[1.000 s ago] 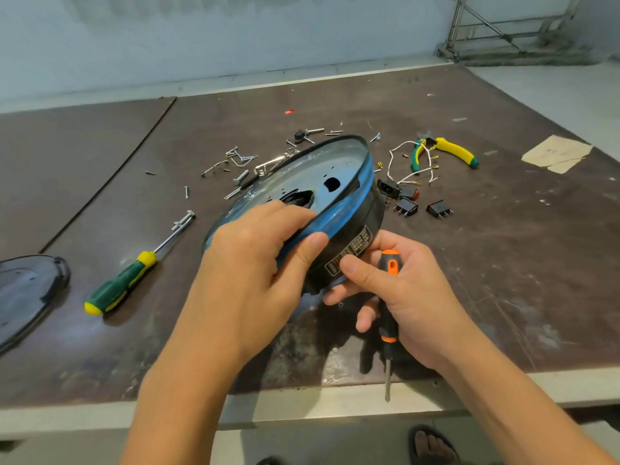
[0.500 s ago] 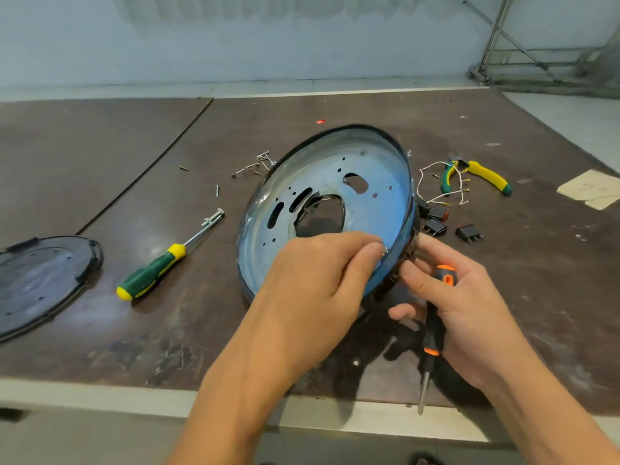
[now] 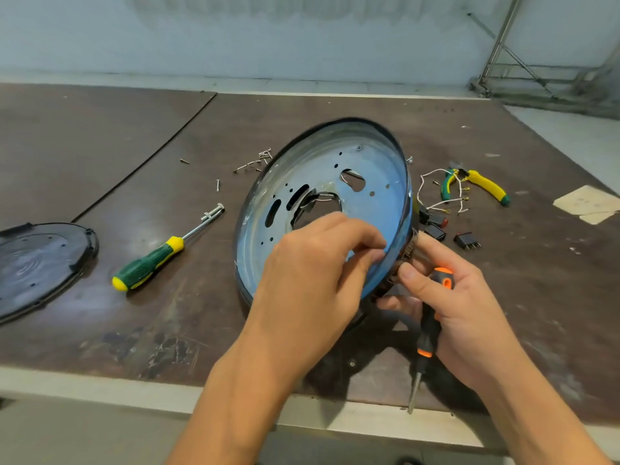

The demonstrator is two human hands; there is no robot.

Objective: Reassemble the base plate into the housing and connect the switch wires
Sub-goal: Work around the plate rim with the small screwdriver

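**Operator:** Hazard?

**Technician:** Housing (image 3: 295, 139), tilted on edge at table (image 3: 134, 129) centre, may roll: left hand (image 3: 312, 280) bunches fingertips (image 3: 375, 254) at 4 o'clock rim, grip unclear; right hand (image 3: 469, 317) clamps screwdriver (image 3: 427, 330), only thumb bracing.

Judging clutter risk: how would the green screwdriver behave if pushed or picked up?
The green screwdriver looks stiff, with a metal shaft. Its roundish handle lies flat, so a sideways push may roll it. Its moulded grip probably isn't slippery.
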